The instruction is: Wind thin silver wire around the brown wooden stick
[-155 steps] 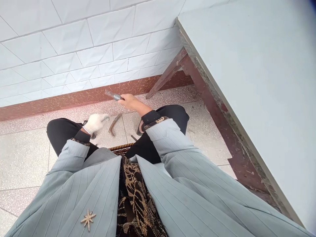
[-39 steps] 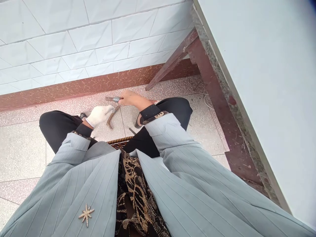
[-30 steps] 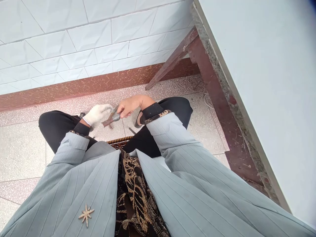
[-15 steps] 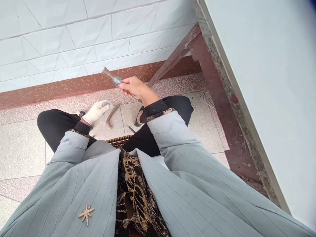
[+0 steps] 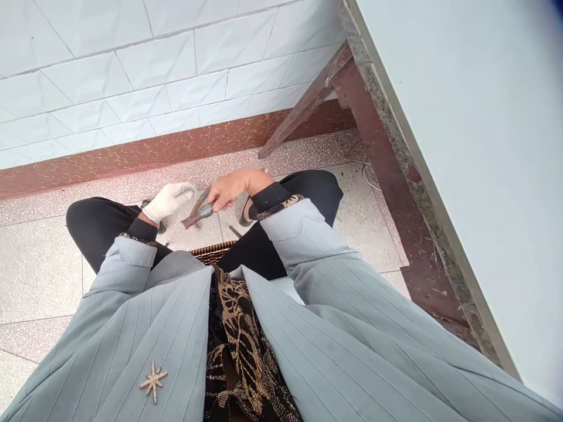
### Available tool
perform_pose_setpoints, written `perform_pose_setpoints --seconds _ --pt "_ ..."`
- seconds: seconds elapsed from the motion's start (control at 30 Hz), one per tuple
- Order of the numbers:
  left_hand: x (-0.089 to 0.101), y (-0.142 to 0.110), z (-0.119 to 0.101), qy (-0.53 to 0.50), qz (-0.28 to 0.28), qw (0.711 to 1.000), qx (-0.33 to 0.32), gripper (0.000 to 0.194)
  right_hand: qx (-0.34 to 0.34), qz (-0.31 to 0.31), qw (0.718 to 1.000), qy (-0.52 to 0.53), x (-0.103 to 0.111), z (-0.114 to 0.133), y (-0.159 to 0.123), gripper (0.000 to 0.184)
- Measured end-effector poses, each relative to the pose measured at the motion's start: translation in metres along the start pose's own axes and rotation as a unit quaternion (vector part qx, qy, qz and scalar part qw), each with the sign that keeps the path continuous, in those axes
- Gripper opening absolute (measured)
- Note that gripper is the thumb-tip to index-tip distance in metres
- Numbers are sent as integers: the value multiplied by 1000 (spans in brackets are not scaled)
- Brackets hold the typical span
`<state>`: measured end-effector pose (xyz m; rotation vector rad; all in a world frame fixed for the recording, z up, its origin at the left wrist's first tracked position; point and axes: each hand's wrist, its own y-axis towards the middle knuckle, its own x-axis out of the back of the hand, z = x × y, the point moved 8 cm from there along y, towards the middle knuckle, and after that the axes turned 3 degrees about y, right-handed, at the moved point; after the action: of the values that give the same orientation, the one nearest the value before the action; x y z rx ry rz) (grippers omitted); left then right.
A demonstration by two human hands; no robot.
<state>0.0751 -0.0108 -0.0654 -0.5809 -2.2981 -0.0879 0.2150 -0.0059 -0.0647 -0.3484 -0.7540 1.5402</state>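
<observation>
My bare right hand (image 5: 231, 187) is closed round the wire-wrapped handle of a rusty hammer-like tool (image 5: 197, 213), whose head is down at floor level. My left hand (image 5: 169, 200), in a white glove, rests on the floor with its fingers curled against the end of a bent rusty metal piece (image 5: 204, 195). That piece lies on the floor tiles, mostly hidden under the tool and my right hand. Both hands are out past my knees, which are in black trousers.
A white tiled wall (image 5: 132, 70) with a red-brown skirting runs across the far side. A grey table top (image 5: 461, 117) on a red-brown frame (image 5: 396, 193) fills the right side. A small dark nail-like bit (image 5: 235, 232) lies on the floor near my knee.
My right hand, raised with the tool half a second ago, has swung down onto the bent metal piece. My gloved left hand has stayed in place on the floor.
</observation>
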Motion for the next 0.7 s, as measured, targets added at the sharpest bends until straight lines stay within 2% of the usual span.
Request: perform_pose_setpoints --seconds 0.03,0.07,0.1,0.17,0.23,0.27,0.33,0.43,0.53,0.63,0.7 --pt "2 0 2 -28 -12 1000 4 34 62 -13 997 32 4 7 -5 22" --pt "4 0 5 -62 -26 998 9 34 120 -51 989 69 12 13 -11 23" --pt "5 0 7 -98 -39 994 14 34 171 -111 973 109 25 15 -19 24" --pt "6 1 8 -156 -53 986 19 34 240 -264 914 193 54 11 -39 28" --pt "6 1 3 -173 -51 984 9 32 244 -392 851 248 74 -3 -54 30" --pt "6 1 -1 -161 -45 986 -1 32 221 -435 834 258 79 -10 -57 29" --pt "7 0 -10 -105 -34 994 -17 30 134 -479 834 240 82 -20 -54 28" --pt "10 -3 -17 2 -21 1000 -12 30 -16 -490 861 134 81 -25 -47 24" --pt "15 -4 -13 81 -27 996 11 35 -110 -459 882 -8 78 -23 -40 16" --pt "13 -3 -9 137 -25 990 12 37 -139 -396 901 -113 71 -22 -24 19" --pt "8 -3 -7 166 -18 986 2 38 -114 -328 930 -121 59 -20 -7 18"
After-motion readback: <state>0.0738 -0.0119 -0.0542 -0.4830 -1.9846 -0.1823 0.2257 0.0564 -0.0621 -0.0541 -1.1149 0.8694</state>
